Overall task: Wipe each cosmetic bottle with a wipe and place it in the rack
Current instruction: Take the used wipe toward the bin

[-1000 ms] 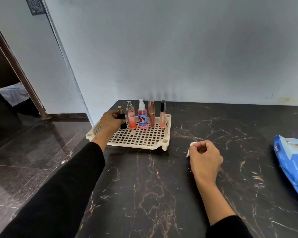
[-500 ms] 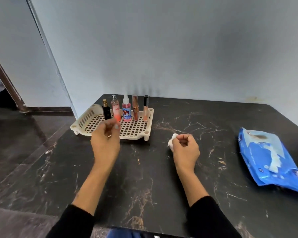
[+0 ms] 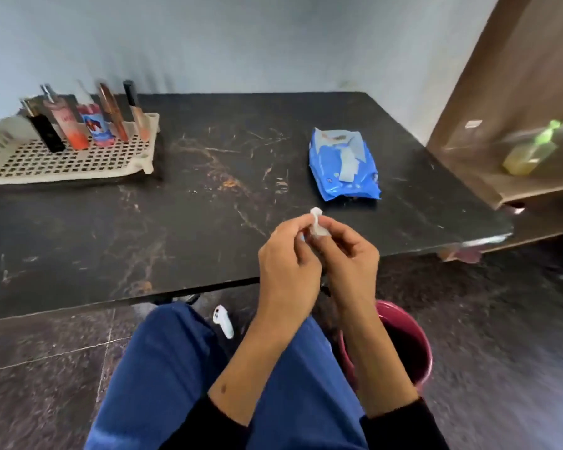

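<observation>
Marble table point(image 3: 176, 228) against pale wall point(image 3: 241, 37); dark tiled floor point(image 3: 501, 336) below.

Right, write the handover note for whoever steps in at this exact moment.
Left hand and right hand: both pinch one crumpled used wipe, held over the near edge of the table.
Rack: far left of the table, with five bottles standing in a row along its back.
Wipe pack: on the table, right of centre.
Done: no bottle is left on the tabletop.
Left: probably drop the wipe; a pink bucket sits on the floor under the right arm.
</observation>
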